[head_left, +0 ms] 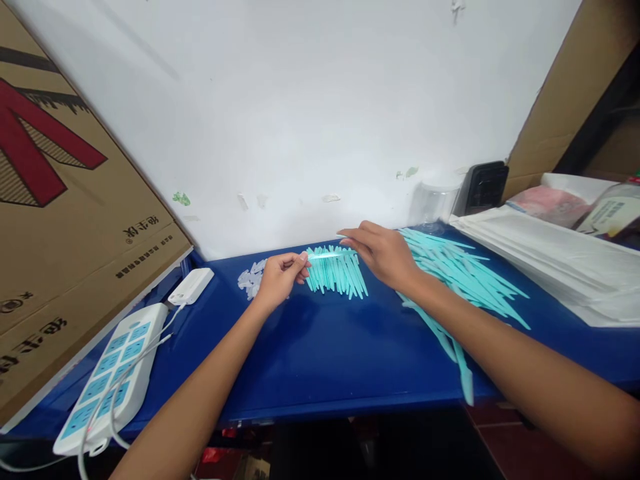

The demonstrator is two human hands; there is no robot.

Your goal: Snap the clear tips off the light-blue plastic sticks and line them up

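Observation:
A slim turquoise plastic stick point(327, 254) stretches between my two hands, above the table. Its left end is pinched between the thumb and fingers of my left hand point(280, 275). At its right end, the closed fingers of my right hand point(383, 252) grip it. Below the stick lies a row of similar turquoise sticks point(335, 279), set roughly side by side. Small translucent pieces point(251, 279) lie in a heap behind and left of my left hand. A larger loose pile of turquoise sticks point(465, 273) spreads beyond my right forearm, which partly covers it.
A white power strip point(113, 373) with cables and a white adapter point(191, 287) sit on the blue table point(320, 360) at left. Cardboard point(90, 220) stands on the left side. At right are white envelopes point(555, 253), a clear jar point(435, 203) and a black object point(483, 187).

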